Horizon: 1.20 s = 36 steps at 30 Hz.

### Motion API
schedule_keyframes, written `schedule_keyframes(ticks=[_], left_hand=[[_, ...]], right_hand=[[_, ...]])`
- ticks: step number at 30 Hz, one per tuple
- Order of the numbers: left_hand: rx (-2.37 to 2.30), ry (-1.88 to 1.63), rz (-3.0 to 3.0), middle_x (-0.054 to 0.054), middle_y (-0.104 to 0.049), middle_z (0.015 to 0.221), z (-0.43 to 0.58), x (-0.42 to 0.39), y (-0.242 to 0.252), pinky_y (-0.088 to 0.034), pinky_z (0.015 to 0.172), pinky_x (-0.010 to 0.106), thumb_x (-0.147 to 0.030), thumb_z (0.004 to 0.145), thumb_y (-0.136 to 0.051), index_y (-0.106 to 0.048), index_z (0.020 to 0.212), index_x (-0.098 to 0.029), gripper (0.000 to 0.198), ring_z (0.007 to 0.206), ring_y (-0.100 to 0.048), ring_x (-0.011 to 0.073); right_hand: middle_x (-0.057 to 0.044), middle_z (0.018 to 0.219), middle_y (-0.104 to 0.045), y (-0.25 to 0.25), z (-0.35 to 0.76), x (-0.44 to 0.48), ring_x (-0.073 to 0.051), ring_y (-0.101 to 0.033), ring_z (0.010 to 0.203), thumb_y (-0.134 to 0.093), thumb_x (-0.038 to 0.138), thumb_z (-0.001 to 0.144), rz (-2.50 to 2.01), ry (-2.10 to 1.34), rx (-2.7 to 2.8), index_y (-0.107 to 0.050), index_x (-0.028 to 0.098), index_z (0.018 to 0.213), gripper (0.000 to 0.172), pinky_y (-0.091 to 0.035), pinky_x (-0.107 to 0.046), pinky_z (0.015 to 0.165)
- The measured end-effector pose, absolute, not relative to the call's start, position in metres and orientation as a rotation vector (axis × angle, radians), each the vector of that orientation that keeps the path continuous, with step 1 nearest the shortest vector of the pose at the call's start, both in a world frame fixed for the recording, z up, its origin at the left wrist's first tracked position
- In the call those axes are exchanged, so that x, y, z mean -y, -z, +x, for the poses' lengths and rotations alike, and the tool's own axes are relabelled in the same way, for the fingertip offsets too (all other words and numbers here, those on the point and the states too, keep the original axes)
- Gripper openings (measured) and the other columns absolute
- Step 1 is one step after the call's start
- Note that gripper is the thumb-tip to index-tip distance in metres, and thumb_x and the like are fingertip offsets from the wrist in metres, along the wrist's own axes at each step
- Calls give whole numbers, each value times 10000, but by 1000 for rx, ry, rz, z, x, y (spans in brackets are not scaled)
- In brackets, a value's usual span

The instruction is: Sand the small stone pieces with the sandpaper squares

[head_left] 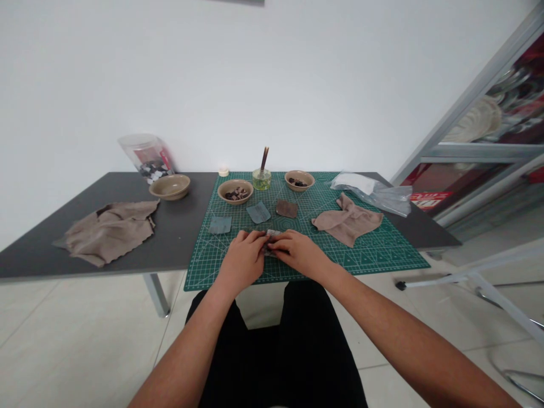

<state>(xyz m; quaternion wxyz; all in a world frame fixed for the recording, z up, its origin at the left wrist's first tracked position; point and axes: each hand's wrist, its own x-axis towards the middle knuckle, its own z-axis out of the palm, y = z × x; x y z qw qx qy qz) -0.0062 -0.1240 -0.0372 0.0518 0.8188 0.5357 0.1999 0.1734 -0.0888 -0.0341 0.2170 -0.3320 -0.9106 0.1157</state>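
Note:
My left hand (244, 256) and my right hand (301, 253) meet near the front of the green cutting mat (208, 258). Beneath their fingertips is a small greyish sheet (273, 233), like a piece of sandpaper, mostly covered by the fingers. The left fingers are curled down onto its left side. My right fingers are pinched together over it; any small piece in them is hidden. Just beyond lie two blue-grey sheets (258, 212) and a brown rectangular pad (287, 208).
Behind stand a bowl of small brown pieces (221, 195), a second bowl (312, 180) and a glass jar (261, 180) holding dark sticks. Brown cloths (351, 220) lie right and left. A bowl (170, 187), a clear tub (142, 153) and a plastic bag (393, 198) sit farther out.

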Motion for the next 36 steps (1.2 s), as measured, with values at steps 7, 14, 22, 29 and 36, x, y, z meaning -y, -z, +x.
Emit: schedule_keyframes(ticks=[7,14,22,29,36], left_hand=[[-1655,-570,2484,77,-607,1254,-5,125,38,-459,904,434,-157,904,-413,-595,1246,-187,389,1064,-503,249],[-1687,-547,2490,77,-596,1273,-5,126,39,-448,908,422,-167,910,-401,-578,1271,-178,402,1063,-497,248],[-1673,-542,2475,83,-596,1269,-4,126,37,-450,905,446,-164,902,-403,-582,1278,-198,418,1055,-495,258],[-1682,-518,2462,80,-582,1290,-4,127,35,-442,913,461,-155,889,-419,-555,1313,-215,449,1046,-481,265],[-1702,-492,2486,92,-563,1309,-3,127,35,-432,918,458,-153,892,-416,-532,1330,-190,455,1063,-474,270]], right_hand=[[-56,947,-711,36,174,89,-191,-590,905,-640,189,868,-892,-282,2493,-714,184,865,74,-499,-345,845],[-64,899,-716,41,179,89,-198,-594,879,-636,173,865,-923,-205,2401,-728,188,831,99,-511,-351,809],[-65,900,-716,43,177,85,-199,-600,884,-624,183,874,-966,-208,2377,-743,191,846,123,-521,-349,807],[-56,921,-722,43,186,87,-188,-617,890,-614,213,888,-966,-288,2338,-748,216,873,135,-527,-338,788],[-86,940,-723,43,189,91,-201,-607,892,-614,181,880,-955,-243,2357,-747,161,907,137,-528,-341,797]])
